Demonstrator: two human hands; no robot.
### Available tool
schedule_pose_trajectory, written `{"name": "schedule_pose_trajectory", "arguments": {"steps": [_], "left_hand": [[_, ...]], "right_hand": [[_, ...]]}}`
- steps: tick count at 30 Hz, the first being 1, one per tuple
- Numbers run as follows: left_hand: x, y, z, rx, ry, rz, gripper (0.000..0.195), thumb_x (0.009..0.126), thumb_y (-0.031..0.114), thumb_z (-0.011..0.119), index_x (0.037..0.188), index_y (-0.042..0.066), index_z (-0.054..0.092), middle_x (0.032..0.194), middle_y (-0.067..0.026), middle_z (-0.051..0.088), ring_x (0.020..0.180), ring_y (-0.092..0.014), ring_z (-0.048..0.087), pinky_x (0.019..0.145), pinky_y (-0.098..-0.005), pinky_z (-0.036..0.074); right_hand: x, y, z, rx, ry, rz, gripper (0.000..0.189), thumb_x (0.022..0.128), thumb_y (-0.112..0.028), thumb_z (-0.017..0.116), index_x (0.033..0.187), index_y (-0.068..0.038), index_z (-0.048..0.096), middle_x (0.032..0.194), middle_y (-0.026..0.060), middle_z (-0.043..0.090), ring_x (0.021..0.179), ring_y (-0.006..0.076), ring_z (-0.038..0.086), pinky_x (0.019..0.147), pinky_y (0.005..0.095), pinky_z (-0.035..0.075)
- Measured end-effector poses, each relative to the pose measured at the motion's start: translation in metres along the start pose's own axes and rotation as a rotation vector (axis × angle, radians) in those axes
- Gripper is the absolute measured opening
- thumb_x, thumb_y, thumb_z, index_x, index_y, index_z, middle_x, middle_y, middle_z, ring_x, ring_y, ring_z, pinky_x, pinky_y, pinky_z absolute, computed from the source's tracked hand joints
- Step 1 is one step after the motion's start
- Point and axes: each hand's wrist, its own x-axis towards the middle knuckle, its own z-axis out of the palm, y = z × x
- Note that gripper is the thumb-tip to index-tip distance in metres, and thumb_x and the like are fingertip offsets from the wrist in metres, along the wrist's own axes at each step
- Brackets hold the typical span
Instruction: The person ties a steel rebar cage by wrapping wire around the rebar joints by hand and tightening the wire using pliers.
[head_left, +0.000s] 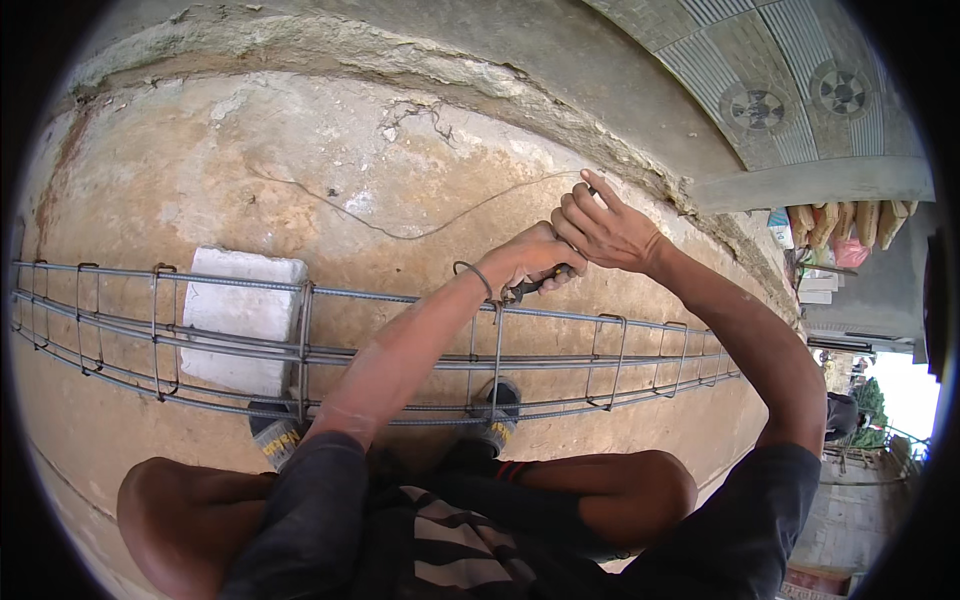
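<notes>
My left hand is closed around dark-handled pincers with a yellow mark. Their jaws are at a stirrup corner on the upper bar of a long rebar cage. Against the left hand, my right hand has curled fingers and a raised index finger. A dark end pokes out of its grasp; most of that object is hidden. Thin tie wire curves over the ground, one end reaching the right index fingertip. The cage lies crosswise before me, its left part over a white block.
My shod feet are by the cage's near side. A rough concrete ledge curves along the far side. Dark wire scraps lie near it. Stacked sacks stand at right, and another person is farther off.
</notes>
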Motion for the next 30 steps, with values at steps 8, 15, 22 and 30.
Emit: {"name": "schedule_pose_trajectory", "arguments": {"steps": [8, 15, 22, 30], "left_hand": [[-0.002, -0.008, 0.009, 0.822, 0.27, 0.207, 0.04, 0.061, 0.029, 0.08, 0.085, 0.0, 0.066, 0.068, -0.0119, 0.065, 0.057, -0.02, 0.063, 0.057, -0.0319, 0.05], [0.002, -0.001, 0.028, 0.426, 0.36, -0.008, 0.022, 0.063, 0.018, 0.083, 0.065, 0.002, 0.067, 0.059, -0.0059, 0.064, 0.047, -0.014, 0.06, 0.044, -0.0281, 0.048], [0.009, 0.001, -0.005, -0.022, -0.08, -0.1, 0.013, 0.07, 0.002, 0.074, 0.076, 0.002, 0.062, 0.058, -0.0078, 0.057, 0.045, -0.019, 0.054, 0.044, -0.0309, 0.045], [-0.015, -0.009, 0.055, 0.413, 0.244, 0.324, 0.019, 0.065, 0.0, 0.073, 0.084, -0.002, 0.069, 0.067, -0.0058, 0.065, 0.052, -0.011, 0.057, 0.047, -0.0263, 0.045]], "right_hand": [[0.033, 0.021, -0.019, 0.833, -1.001, 0.206, 0.019, 0.078, -0.013, 0.067, 0.09, 0.001, 0.07, 0.082, 0.0139, 0.069, 0.073, 0.0283, 0.067, 0.07, 0.042, 0.057], [0.054, 0.032, -0.032, 0.844, -1.034, 0.083, 0.016, 0.064, -0.015, 0.08, 0.073, -0.004, 0.073, 0.081, 0.0134, 0.072, 0.072, 0.0259, 0.07, 0.065, 0.0384, 0.055], [-0.011, -0.013, -0.001, 0.195, -0.064, 0.101, 0.028, 0.084, -0.031, 0.062, 0.099, -0.009, 0.068, 0.091, 0.0071, 0.068, 0.092, 0.0278, 0.065, 0.086, 0.0531, 0.05], [0.049, 0.022, -0.007, 0.874, -1.386, -0.007, 0.048, 0.073, -0.028, 0.082, 0.12, -0.023, 0.069, 0.119, 0.0, 0.069, 0.107, 0.0235, 0.064, 0.089, 0.0415, 0.05]]}}
